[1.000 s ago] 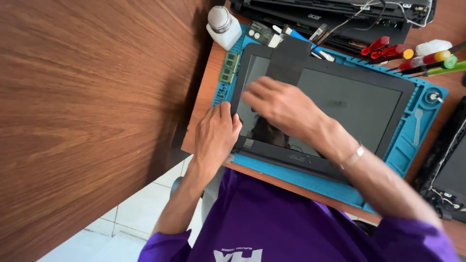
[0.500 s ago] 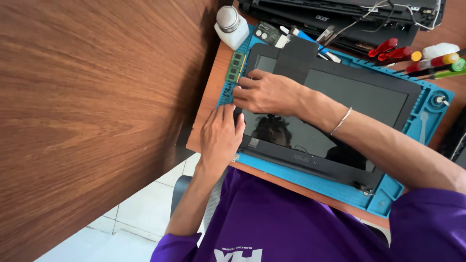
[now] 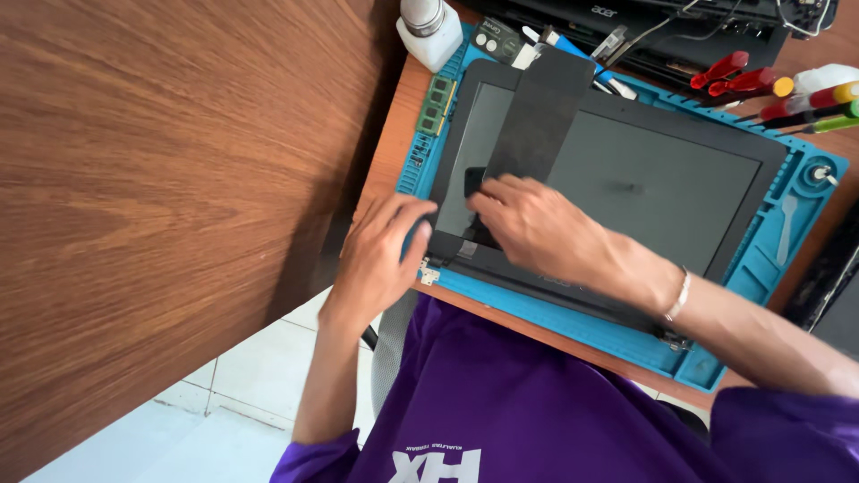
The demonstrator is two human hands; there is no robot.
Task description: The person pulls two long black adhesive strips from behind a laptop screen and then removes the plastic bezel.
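Under my hands, the brown wooden desk (image 3: pixel 386 152) carries a blue repair mat (image 3: pixel 573 324). Beyond my fingers a white bottle (image 3: pixel 429 31) and a black laptop chassis (image 3: pixel 680 27) rest on it.

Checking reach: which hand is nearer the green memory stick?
Left. The left hand grips the screen's corner below the memory stick; the right hand lies further right on the screen.
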